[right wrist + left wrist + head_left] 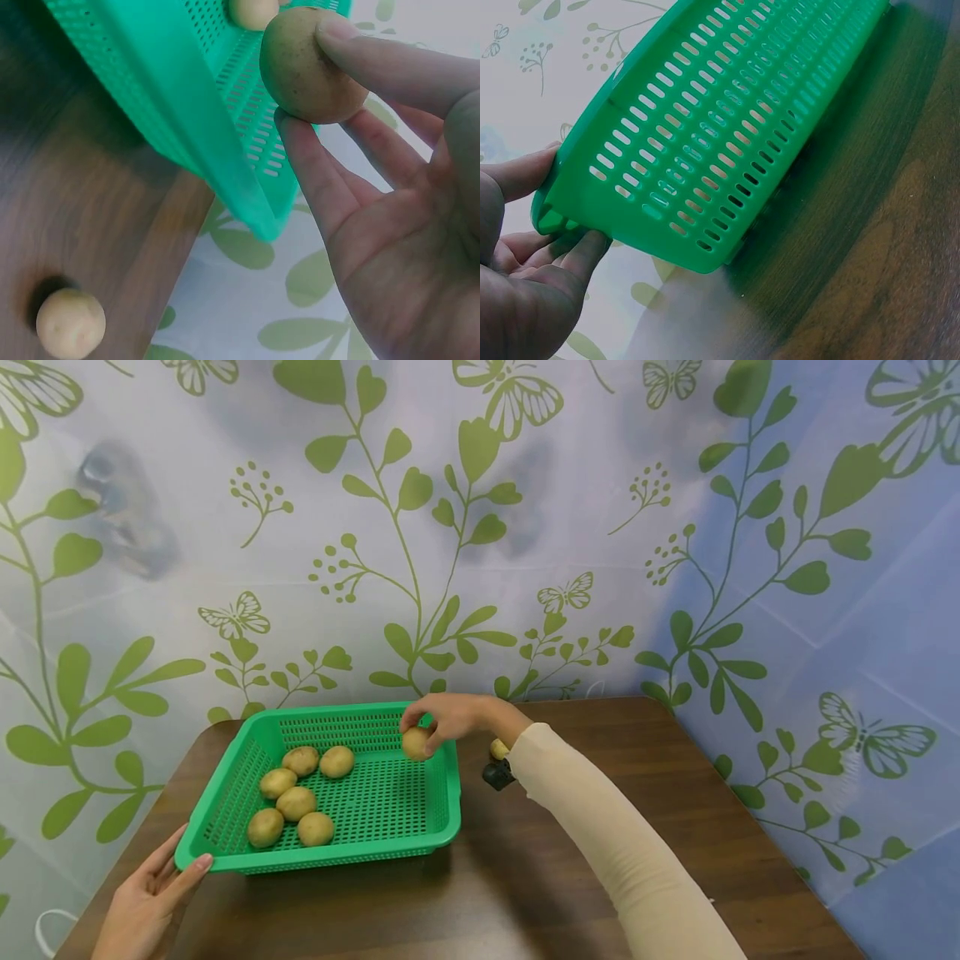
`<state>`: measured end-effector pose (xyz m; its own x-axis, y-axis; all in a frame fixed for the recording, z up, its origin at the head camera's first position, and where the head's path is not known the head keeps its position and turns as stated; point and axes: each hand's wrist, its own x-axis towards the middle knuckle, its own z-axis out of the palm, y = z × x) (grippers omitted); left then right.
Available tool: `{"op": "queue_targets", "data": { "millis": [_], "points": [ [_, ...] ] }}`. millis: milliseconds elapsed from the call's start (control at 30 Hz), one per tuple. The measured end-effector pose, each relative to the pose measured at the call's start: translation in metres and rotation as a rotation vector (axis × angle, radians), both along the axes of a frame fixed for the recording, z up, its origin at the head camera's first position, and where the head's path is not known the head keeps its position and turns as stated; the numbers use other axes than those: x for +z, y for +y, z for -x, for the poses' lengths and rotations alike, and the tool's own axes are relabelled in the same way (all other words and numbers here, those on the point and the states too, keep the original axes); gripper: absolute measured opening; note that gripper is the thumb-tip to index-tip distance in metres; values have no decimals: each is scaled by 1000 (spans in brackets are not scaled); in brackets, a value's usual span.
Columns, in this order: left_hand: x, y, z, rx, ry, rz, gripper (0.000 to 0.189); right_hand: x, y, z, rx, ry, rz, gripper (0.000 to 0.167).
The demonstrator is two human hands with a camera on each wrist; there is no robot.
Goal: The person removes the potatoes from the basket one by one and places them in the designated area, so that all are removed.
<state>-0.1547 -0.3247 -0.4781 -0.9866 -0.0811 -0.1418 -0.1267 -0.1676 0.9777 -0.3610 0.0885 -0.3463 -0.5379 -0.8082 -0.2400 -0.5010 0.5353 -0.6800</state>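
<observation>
A green plastic basket [375, 853] with slotted sides sits on the brown table. Several potatoes [297, 803] lie in its left half. My left hand [153, 893] grips the near left corner of the rim; in the left wrist view the thumb is over the rim and the fingers [585, 255] under it. Over the basket's right end, my right hand [450, 717] holds a potato [307, 67] between thumb and fingertips. Another potato [71, 324] lies on the table outside the basket, mostly hidden behind the right wrist in the head view.
The dark wooden table [622, 793] reaches out to the right of the basket. Behind it hangs a pale sheet [570, 543] printed with green leaves and butterflies, continuing along the right side. A black wrist device [498, 774] shows under the right wrist.
</observation>
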Motion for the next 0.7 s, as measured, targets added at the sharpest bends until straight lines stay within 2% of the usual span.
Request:
{"op": "queue_targets", "data": {
  "millis": [233,467,700],
  "points": [
    [-3,1,0,-2,39,-67,85,4,17,0,-31,11,-22,51],
    [-5,0,0,-5,36,-74,85,3,33,0,-73,33,-29,47],
    [-6,0,0,2,56,-97,83,2,52,1,-114,8,-4,48]
  ]
}}
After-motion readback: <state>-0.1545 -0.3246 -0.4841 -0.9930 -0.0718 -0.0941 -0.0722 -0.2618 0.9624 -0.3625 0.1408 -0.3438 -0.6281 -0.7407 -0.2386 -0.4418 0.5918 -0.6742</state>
